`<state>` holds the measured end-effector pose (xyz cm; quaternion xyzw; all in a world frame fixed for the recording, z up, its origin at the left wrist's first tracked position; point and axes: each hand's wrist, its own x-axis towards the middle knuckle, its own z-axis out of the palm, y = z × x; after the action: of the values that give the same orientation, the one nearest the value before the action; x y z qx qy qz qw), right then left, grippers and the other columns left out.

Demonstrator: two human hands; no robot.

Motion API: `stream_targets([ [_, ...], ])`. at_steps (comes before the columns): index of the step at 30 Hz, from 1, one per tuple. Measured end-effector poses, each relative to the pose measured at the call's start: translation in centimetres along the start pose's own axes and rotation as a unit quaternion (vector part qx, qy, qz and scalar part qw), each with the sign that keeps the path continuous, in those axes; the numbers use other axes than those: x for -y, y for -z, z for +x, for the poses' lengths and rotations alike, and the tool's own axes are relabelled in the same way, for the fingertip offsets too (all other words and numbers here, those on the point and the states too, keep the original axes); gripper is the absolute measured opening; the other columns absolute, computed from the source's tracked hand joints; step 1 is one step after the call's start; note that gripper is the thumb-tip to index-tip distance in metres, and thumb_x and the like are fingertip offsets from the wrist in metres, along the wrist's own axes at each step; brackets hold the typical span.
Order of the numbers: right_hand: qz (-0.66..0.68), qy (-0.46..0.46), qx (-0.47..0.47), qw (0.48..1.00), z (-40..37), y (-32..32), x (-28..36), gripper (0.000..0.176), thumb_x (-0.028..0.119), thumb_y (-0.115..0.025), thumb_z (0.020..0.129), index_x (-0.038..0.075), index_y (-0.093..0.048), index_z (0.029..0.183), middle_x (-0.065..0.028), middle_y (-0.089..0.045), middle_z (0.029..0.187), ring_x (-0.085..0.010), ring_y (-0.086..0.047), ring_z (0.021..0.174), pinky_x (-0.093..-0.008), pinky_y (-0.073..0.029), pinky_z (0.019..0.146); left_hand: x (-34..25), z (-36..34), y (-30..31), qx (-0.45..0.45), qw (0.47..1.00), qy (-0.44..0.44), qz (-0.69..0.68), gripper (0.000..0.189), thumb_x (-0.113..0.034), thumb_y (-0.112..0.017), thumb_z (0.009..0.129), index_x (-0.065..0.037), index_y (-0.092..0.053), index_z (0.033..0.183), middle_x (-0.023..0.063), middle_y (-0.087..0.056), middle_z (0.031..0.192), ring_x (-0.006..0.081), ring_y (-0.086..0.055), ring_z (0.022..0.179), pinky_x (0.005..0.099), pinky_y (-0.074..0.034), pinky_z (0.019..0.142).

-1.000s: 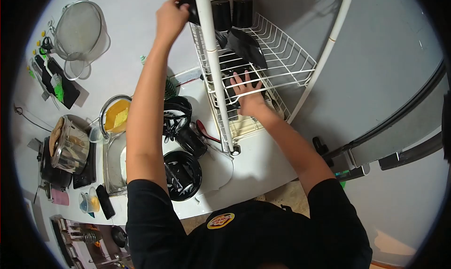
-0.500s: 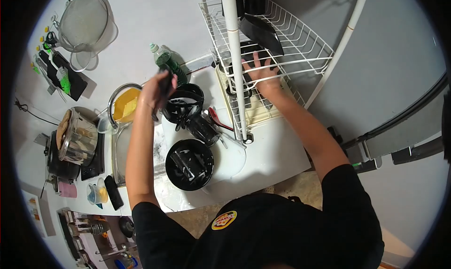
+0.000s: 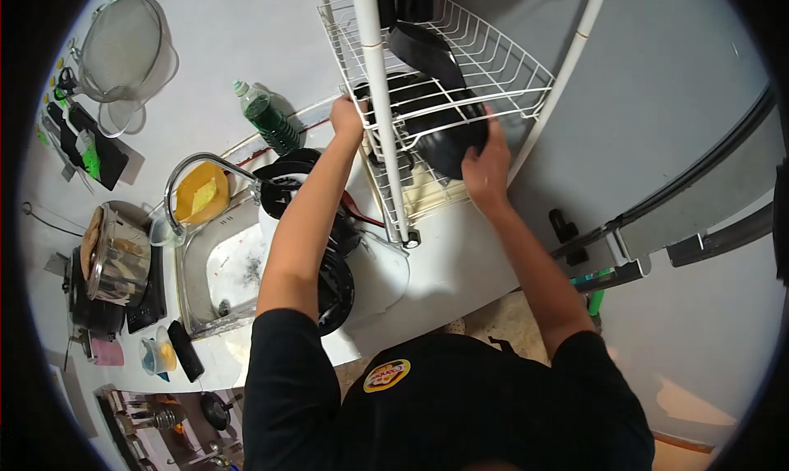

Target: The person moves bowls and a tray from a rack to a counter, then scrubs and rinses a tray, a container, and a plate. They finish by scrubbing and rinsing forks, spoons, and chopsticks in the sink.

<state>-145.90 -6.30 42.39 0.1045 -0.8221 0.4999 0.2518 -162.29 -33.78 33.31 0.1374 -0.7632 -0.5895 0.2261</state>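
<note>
My right hand point(image 3: 489, 171) is closed on the edge of a large black bowl point(image 3: 450, 146), tilted in the lower level of the white wire dish rack point(image 3: 374, 68). At the rack's left side, my left hand point(image 3: 348, 119) looks closed, its fingers partly hidden by the wires. What it holds cannot be made out. A long curved black dish point(image 3: 423, 48) lies on the upper shelf, above the bowl. Below my left forearm, a soapy black bowl point(image 3: 337, 294) on the counter is partly covered by the arm.
Left of my arm lies the sink point(image 3: 222, 265) with its curved faucet point(image 3: 177, 175). A green soap bottle point(image 3: 267, 117) stands by the wall near a yellow basin point(image 3: 201, 193). A red-and-black spoon point(image 3: 362, 214) rests beside the rack. A steel pot point(image 3: 119, 257) is at far left.
My left hand has moved right from above the soapy dishes to the rack, where the dark item it held is hidden. My right hand has shifted to the bowl's near right edge and gripped it.
</note>
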Motion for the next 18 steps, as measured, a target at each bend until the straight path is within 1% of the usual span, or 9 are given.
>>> stream_targets([
  [2,0.042,-0.006,-0.048,0.998,-1.3,1.4,-0.3,0.063,-0.01,-0.045,0.065,-0.002,-0.034,0.127,-0.0233,-0.047,0.117,-0.036,-0.046,0.111,-0.0369,-0.037,0.095,0.7,-1.1,-1.9,0.043,0.995,-0.029,0.091,0.026,-0.019,-0.062,0.073,0.003,-0.061,0.086,0.0169,-0.062,0.076,0.0283,-0.062,0.071,0.0345,-0.049,0.064],
  [3,0.075,-0.102,-0.047,0.991,-1.9,2.1,-0.1,0.06,-0.009,-0.044,0.065,-0.007,-0.035,0.125,-0.0254,-0.052,0.109,-0.0355,-0.05,0.107,-0.0356,-0.037,0.094,1.1,-1.6,-2.5,0.066,0.991,-0.033,0.115,0.026,-0.02,-0.062,0.073,0.003,-0.061,0.086,0.0164,-0.062,0.076,0.0277,-0.061,0.071,0.0342,-0.049,0.063],
  [6,0.134,-0.179,-0.023,0.974,-4.0,3.8,-0.5,0.058,-0.007,-0.044,0.066,-0.007,-0.035,0.124,-0.0244,-0.053,0.106,-0.035,-0.053,0.102,-0.0355,-0.038,0.092,2.7,-2.3,-3.2,0.102,0.981,-0.043,0.158,0.028,-0.022,-0.063,0.072,0.001,-0.061,0.088,0.0151,-0.062,0.077,0.0258,-0.061,0.07,0.0332,-0.049,0.061],
  [9,0.197,-0.217,-0.015,0.956,-6.5,5.6,-0.1,0.056,-0.005,-0.047,0.067,-0.007,-0.038,0.122,-0.0212,-0.054,0.106,-0.0302,-0.054,0.1,-0.0334,-0.04,0.09,3.2,-2.5,-3.3,0.112,0.977,-0.048,0.173,0.03,-0.024,-0.064,0.071,0.0,-0.061,0.09,0.0138,-0.062,0.077,0.0239,-0.06,0.068,0.0322,-0.048,0.06],
  [12,0.324,-0.255,-0.018,0.911,-9.0,8.4,1.6,0.055,-0.005,-0.05,0.067,-0.005,-0.04,0.121,-0.0165,-0.055,0.106,-0.0242,-0.054,0.098,-0.0307,-0.04,0.088,3.1,-2.5,-3.1,0.119,0.974,-0.057,0.185,0.032,-0.026,-0.065,0.071,-0.002,-0.061,0.092,0.0125,-0.061,0.077,0.022,-0.059,0.067,0.0312,-0.048,0.058],
  [14,0.315,-0.268,-0.02,0.911,-11.3,10.0,2.0,0.055,-0.006,-0.052,0.066,-0.004,-0.041,0.12,-0.0139,-0.055,0.106,-0.0215,-0.054,0.098,-0.0291,-0.04,0.088,2.9,-2.6,-2.9,0.116,0.973,-0.071,0.189,0.034,-0.027,-0.066,0.07,-0.003,-0.061,0.093,0.0117,-0.061,0.077,0.0207,-0.058,0.066,0.0305,-0.048,0.057],
  [16,0.345,-0.31,-0.028,0.886,-13.4,11.5,1.5,0.055,-0.007,-0.052,0.066,-0.003,-0.042,0.119,-0.0122,-0.055,0.106,-0.02,-0.054,0.098,-0.0285,-0.041,0.087,2.2,-2.6,-2.5,0.1,0.973,-0.1,0.185,0.035,-0.029,-0.067,0.07,-0.004,-0.061,0.094,0.0108,-0.061,0.077,0.0194,-0.058,0.065,0.0298,-0.048,0.055],
  [18,0.415,-0.378,-0.043,0.826,-15.4,12.5,0.2,0.055,-0.01,-0.052,0.065,-0.002,-0.043,0.119,-0.0115,-0.055,0.106,-0.0199,-0.053,0.099,-0.0289,-0.041,0.087,-0.5,-2.0,-1.4,0.081,0.969,-0.158,0.172,0.037,-0.03,-0.068,0.07,-0.005,-0.061,0.096,0.0099,-0.061,0.078,0.0182,-0.057,0.065,0.0292,-0.047,0.054],
])
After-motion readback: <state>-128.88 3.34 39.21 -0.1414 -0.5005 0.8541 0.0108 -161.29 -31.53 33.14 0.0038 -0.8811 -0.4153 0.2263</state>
